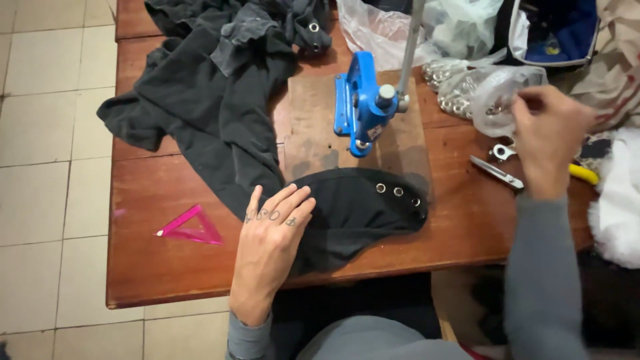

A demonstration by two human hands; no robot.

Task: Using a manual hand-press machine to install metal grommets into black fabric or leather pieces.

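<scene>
Wooden surface [167,267], head view: left hand [270,240] lies flat, fingers spread, pinning black eyeleted fabric [360,207] below blue eyelet press [363,107]. Right hand [550,133] pinches closed inside clear eyelet bag [490,100]. Judgement: keep fabric taut, hole aligned.

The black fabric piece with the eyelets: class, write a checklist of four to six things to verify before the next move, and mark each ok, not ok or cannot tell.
1. Left hand lies flat on the black fabric piece: ok.
2. Three eyelets show along the fabric edge: ok.
3. Fabric edge sits under the blue press: not ok, it lies in front of the press.
4. Right hand is at the plastic bag of metal rings: ok.
5. Right hand holds a ring: cannot tell.
6. Pliers lie clear of the fabric: ok.
</scene>
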